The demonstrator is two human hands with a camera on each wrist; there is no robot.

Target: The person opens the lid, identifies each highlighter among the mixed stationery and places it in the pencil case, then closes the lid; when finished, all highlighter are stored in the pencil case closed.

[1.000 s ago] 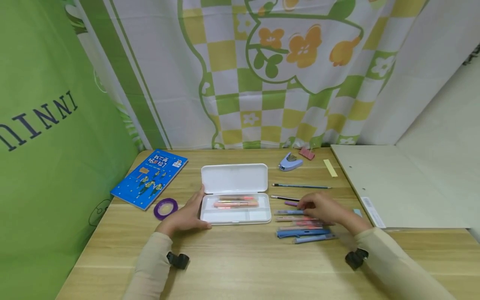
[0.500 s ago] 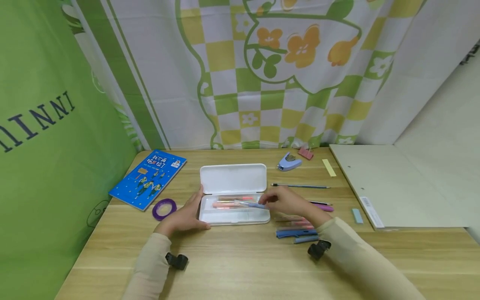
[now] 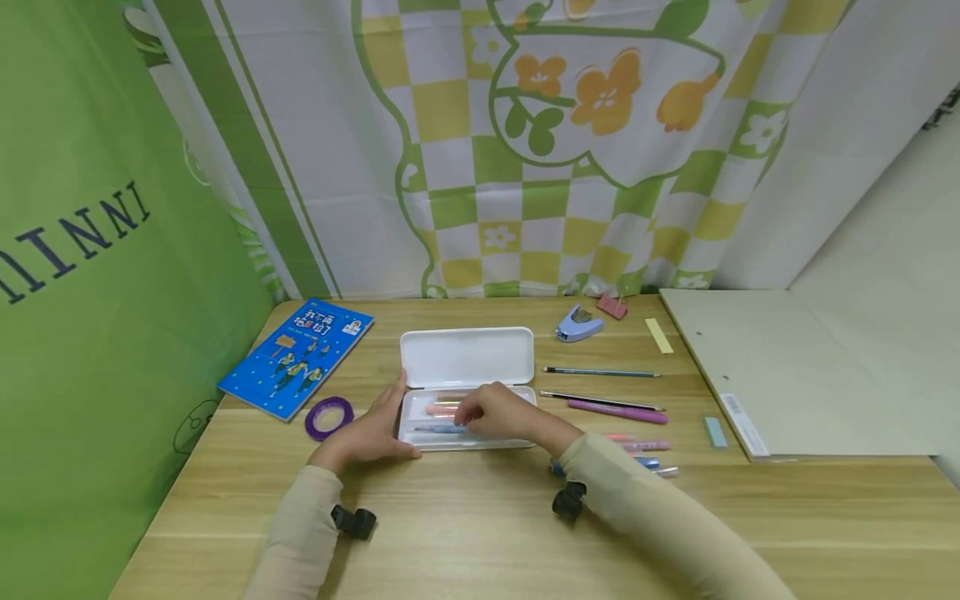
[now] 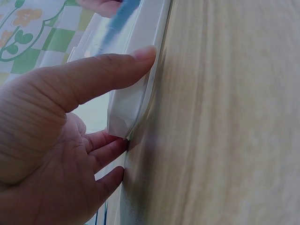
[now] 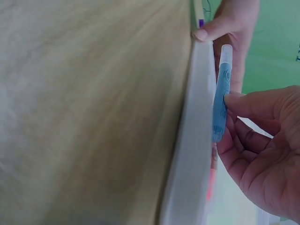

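blue pen pinched in right hand, full-length only from right wrist, left hand splayed against case

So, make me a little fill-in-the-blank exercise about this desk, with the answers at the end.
1. The right hand pinches a ____-coloured pen.
2. The white pencil case stands ____, not closed.
3. The case's end nearest the tape roll is held by the ____ hand.
4. The tape roll beside the blue book is ____ in colour.
Missing words: blue; open; left; purple.
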